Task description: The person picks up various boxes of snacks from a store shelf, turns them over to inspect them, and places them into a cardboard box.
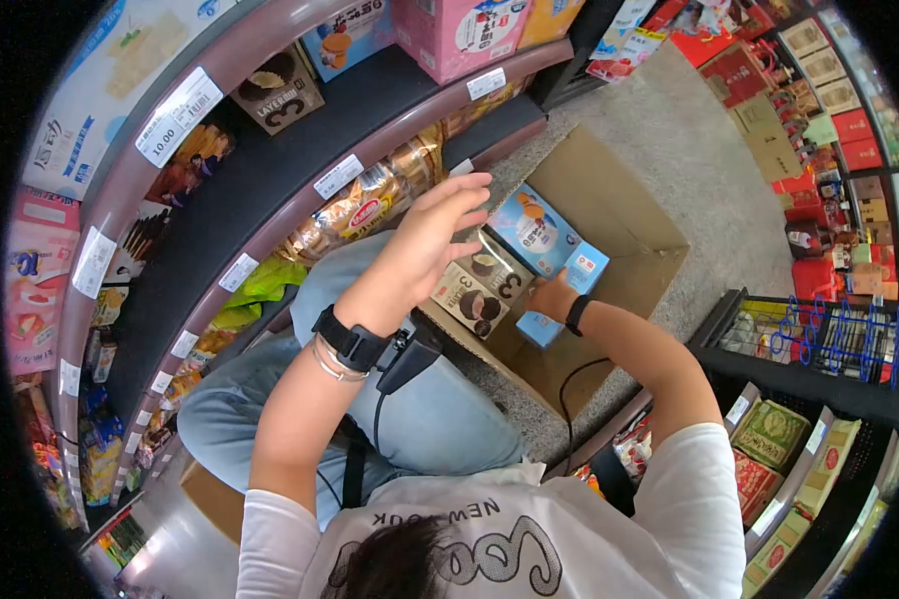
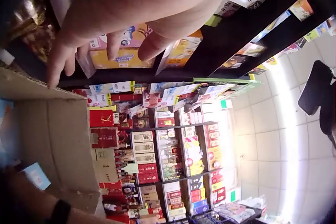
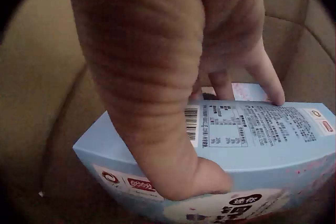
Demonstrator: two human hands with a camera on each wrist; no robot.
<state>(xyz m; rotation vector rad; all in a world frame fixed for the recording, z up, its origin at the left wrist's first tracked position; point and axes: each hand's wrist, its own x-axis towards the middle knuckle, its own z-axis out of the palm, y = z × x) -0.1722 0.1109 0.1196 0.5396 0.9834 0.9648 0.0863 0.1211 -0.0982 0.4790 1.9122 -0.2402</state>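
My right hand (image 1: 551, 298) pinches a light blue box (image 1: 581, 270) inside an open cardboard carton. In the right wrist view the thumb of the right hand (image 3: 152, 87) lies on the front of the blue box (image 3: 252, 150) and the fingers are over its far edge. Another blue box (image 1: 534, 228) and brown-and-cream boxes (image 1: 467, 299) lie in the carton (image 1: 639, 190) beside it. My left hand (image 1: 430, 235), fingers extended and holding nothing, hangs over the carton's shelf-side edge; the left wrist view shows the left hand (image 2: 142, 8) with its fingers spread.
Curved store shelves (image 1: 300, 215) with packaged snacks and price tags run along the left. Bagged bread (image 1: 370, 205) lies on a lower shelf. A wire rack (image 1: 819, 334) and more shelving stand at the right, with grey floor (image 1: 709, 130) beyond the carton.
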